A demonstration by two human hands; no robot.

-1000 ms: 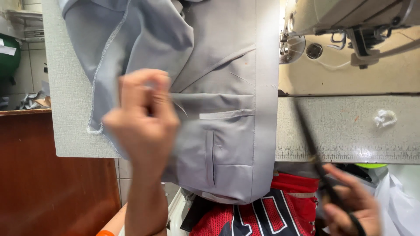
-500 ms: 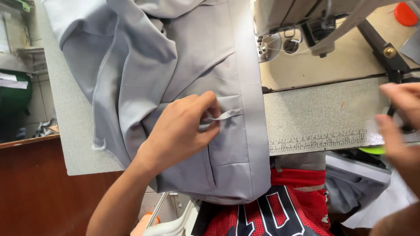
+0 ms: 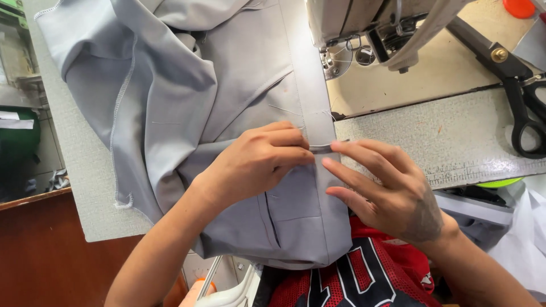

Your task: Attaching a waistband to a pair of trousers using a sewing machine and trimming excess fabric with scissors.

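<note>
Right hand (image 3: 392, 196) dropped scissors (image 3: 520, 102), joined left hand (image 3: 256, 162) on garment (image 3: 227, 85).

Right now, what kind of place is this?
Probably a sewing workshop. A sewing machine stands on the table, black scissors lie beside it, and both hands, left hand and right hand, press grey cloth.
</note>
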